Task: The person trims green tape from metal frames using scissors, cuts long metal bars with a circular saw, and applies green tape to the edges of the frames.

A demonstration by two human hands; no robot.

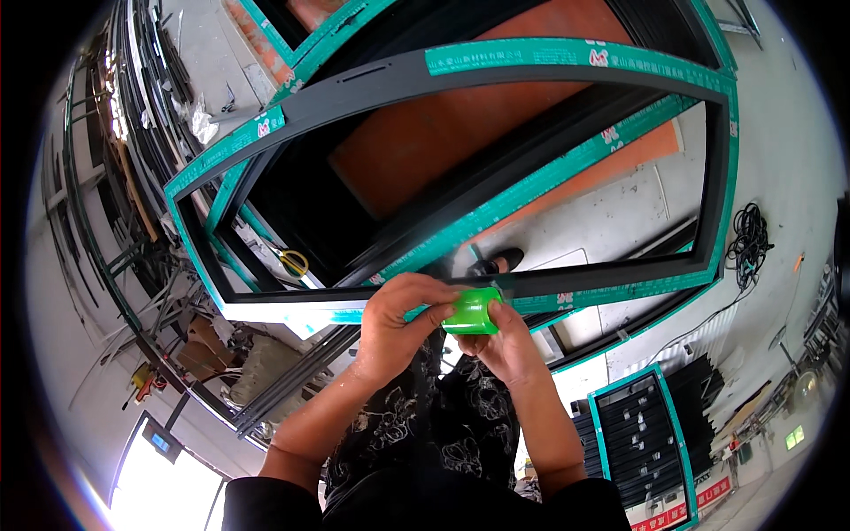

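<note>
In front of my body I hold a bright green tape roll point(472, 312) close to the near bar of a large dark window frame point(367, 81). My right hand point(512, 350) is closed round the roll, its thumb on the right end. My left hand point(400, 320) pinches with thumb and fingers at the roll's left edge. Whether a strip of tape is lifted there I cannot make out. The frame has a dark grey profile, partly covered by teal protective film. Yellow-handled scissors point(294, 263) show through the opening at its left.
Another teal-filmed frame point(531, 199) lies beneath this one, over an orange-brown board point(425, 150). Long metal profiles point(133, 80) are piled at the left. A black coiled cable point(749, 243) lies at the right. At the lower right is a teal-edged frame point(598, 416) with dark slats.
</note>
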